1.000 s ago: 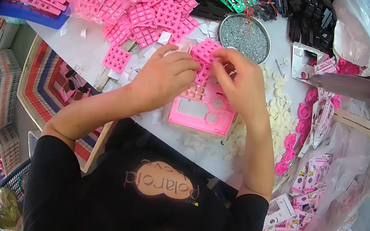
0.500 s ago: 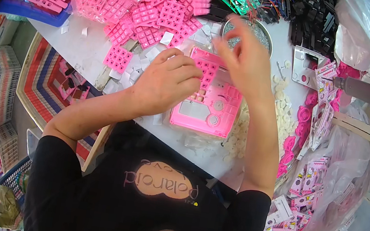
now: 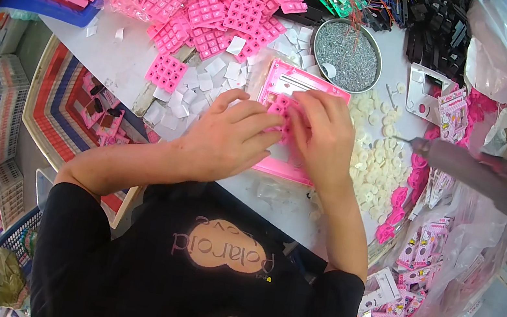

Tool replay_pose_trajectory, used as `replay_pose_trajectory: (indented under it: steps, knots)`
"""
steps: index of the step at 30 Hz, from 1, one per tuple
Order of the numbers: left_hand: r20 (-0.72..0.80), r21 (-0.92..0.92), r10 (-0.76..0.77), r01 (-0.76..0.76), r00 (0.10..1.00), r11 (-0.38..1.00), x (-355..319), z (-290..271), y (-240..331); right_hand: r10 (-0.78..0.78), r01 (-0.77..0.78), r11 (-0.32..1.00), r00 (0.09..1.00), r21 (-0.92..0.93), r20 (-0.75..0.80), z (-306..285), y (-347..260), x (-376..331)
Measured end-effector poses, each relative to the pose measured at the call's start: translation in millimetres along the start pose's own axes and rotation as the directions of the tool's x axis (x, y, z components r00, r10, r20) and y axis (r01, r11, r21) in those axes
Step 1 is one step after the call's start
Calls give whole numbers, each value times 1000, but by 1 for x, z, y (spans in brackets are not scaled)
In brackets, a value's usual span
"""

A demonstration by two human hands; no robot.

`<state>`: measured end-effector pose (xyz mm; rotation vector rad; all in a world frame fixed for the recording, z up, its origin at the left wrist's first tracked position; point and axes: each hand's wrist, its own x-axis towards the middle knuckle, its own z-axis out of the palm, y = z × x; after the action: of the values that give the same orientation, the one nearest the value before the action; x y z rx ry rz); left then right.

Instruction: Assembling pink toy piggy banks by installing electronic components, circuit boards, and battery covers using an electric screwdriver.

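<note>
White tabletop (image 3: 117, 59) fills the upper half of the frame, crowded so that every supply sits within arm's reach of the person bending over it. At centre lies a flat pink plastic frame (image 3: 290, 85), its lower part covered by both hands; it rests flat on the table, which lets the fingers press down into it. The left hand (image 3: 227, 138) lies palm down across the frame's left side, fingers spread and extended toward the middle, apparently steadying it. The right hand (image 3: 325, 140) meets it from the right, fingertips bunched together over a small pink keypad piece (image 3: 279, 107) on the frame; whether it pinches that piece or merely presses it I cannot tell. Heaps of similar pink keypad squares (image 3: 224, 3) spread across the upper left. Just above the frame, a round metal dish of small grey parts (image 3: 348, 51) stands close by. A scatter of whitish round discs (image 3: 375, 157) lies to the right of the hands, and a grey power tool (image 3: 481, 173) hangs at the right edge.
</note>
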<state>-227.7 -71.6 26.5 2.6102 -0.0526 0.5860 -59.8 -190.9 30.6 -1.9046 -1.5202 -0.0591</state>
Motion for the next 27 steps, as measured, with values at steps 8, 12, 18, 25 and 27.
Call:
replay_pose_trajectory:
  steps: [8, 12, 18, 25, 27]
  knots:
    - [-69, -80, -43, 38, 997, 996, -13, -28, -10, -169, 167, 985, 984, 37, 63, 11, 1, 9]
    - [-87, -33, -77, 74, 993, 997, -20, -41, -20, -145, 149, 987, 987, -66, 72, -3, -5, -1]
    - [-204, 48, 40, -31, 978, 998, 34, -57, -69, -5, 146, 965, 842, -220, 539, -7, -35, -33]
    - [-96, 515, -67, 107, 993, 851, 177, -25, -153, 41, 122, 964, 808, -235, 588, -14, -43, -24]
    - [6, 538, -349, 291, 937, 791, 204, -25, -149, 27, 121, 969, 818, -218, 574, -15, -43, -25]
